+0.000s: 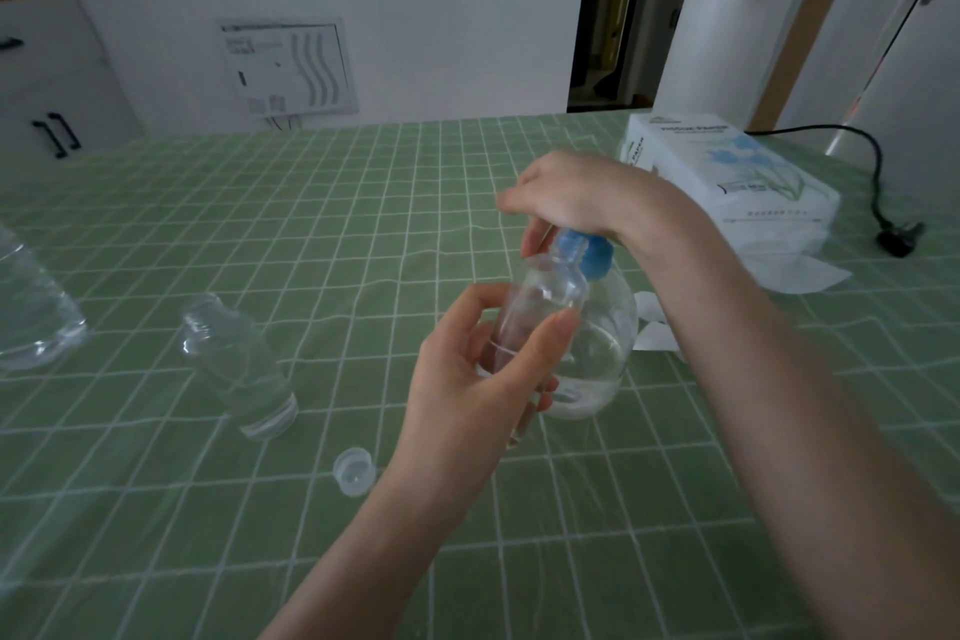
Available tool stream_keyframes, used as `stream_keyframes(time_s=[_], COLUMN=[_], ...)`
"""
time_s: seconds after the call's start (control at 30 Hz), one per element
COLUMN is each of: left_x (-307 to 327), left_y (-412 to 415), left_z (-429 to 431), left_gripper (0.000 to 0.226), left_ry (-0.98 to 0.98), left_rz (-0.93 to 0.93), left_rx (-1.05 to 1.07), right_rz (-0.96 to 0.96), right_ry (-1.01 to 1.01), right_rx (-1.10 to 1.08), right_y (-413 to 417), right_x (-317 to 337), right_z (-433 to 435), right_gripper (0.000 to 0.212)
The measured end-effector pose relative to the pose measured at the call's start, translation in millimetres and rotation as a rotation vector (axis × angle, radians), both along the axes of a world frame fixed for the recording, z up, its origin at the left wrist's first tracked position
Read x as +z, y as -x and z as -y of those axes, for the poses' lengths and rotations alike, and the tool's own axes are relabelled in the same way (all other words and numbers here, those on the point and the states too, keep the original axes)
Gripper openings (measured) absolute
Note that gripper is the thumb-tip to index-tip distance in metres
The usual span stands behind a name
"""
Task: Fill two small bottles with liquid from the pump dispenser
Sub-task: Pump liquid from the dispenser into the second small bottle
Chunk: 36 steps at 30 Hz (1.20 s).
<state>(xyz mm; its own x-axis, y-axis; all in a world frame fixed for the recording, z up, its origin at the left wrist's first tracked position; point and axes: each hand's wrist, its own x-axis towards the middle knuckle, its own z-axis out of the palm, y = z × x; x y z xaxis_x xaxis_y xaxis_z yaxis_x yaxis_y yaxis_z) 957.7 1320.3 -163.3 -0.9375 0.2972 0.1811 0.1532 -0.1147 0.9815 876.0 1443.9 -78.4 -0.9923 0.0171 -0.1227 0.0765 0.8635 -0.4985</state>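
Left hand (467, 379) grips small bottle (545, 296), tilted, mouth up at blue nozzle. Right hand (576, 192) curled over top of pump dispenser (608, 353), which stands on green checked table (311, 224). Second bottle (239, 364) upright further left, uncapped. Loose cap (355, 471) near left wrist.

Light is dim and even. A white wall (415, 5) carries a rectangular panel (288, 65). A white cabinet (47, 78) with black handles (58, 135) stands at left. A dark doorway (608, 10) opens at right, beside a white cylindrical container (727, 42). A green checked cloth (311, 224) covers the table.
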Motion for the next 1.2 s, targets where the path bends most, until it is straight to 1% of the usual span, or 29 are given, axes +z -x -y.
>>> stream_keyframes(time_s=[0.13, 0.33, 0.5, 0.67, 0.8, 0.9, 1.1, 1.2], left_x=[0, 3, 2, 2, 2, 2, 3, 2], left_y=[0, 0, 1, 0, -2, -2, -2, -1], left_z=[-1, 0, 0, -2, -2, -2, -2, -2], left_gripper=[0.039, 0.030, 0.026, 0.028, 0.037, 0.039, 0.031, 0.030], left_ry=[-0.014, -0.024, -0.018, -0.019, -0.010, -0.012, -0.023, -0.022], left_rz=[0.012, -0.004, -0.013, -0.008, 0.005, 0.004, 0.008, 0.010], left_rx=[0.008, -0.001, 0.005, 0.009, 0.019, 0.027, 0.012, 0.014], right_rz=[-0.017, -0.081, -0.040, -0.035, 0.002, -0.002, -0.013, -0.018], right_ry=[0.005, -0.013, -0.017, -0.007, 0.005, -0.003, -0.052, -0.042], right_rx=[-0.003, -0.013, 0.001, -0.001, 0.000, 0.006, 0.028, 0.033], right_y=[-2, -2, 0, 1, -1, -1, 0, 1], right_x=[-1, 8, 7, 4, 1, 0, 9, 10], right_z=[1, 0, 2, -1, -1, -1, 0, -1], right_gripper=[0.040, 0.039, 0.040, 0.041, 0.040, 0.038, 0.041, 0.041])
